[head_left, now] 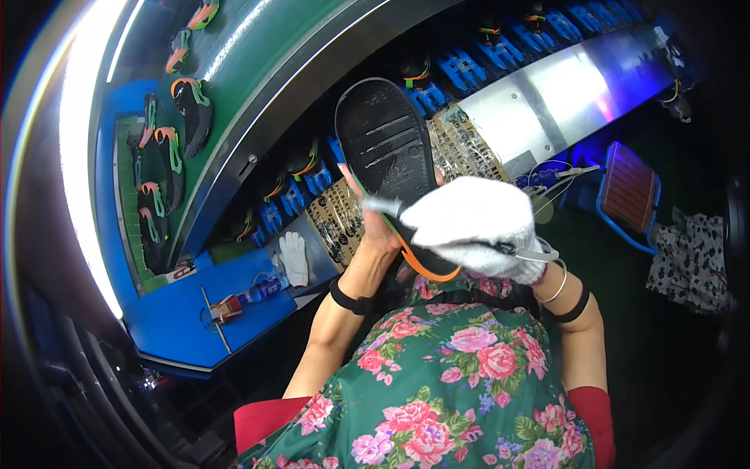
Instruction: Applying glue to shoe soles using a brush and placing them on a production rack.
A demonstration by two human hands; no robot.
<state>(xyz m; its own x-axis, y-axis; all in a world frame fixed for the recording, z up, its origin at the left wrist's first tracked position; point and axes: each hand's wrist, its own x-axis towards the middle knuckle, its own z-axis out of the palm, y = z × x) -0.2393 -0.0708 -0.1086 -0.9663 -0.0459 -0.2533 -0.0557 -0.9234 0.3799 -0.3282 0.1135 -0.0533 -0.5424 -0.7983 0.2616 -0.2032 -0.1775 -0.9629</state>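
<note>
The shoe (384, 148) is held up before the floral apron (461, 367), black sole facing the camera, orange-trimmed end nearest the body. The bare left hand (377, 228) has its fingers partly curled round the edges from beneath. The gloved right hand (473, 227) has its fingers closed on a pale tool (381, 205) over the sole; whether it touches, I cannot tell. A bottle (266, 289) lies on the blue surface (168, 320).

A head-worn fisheye looks down from close above.
</note>
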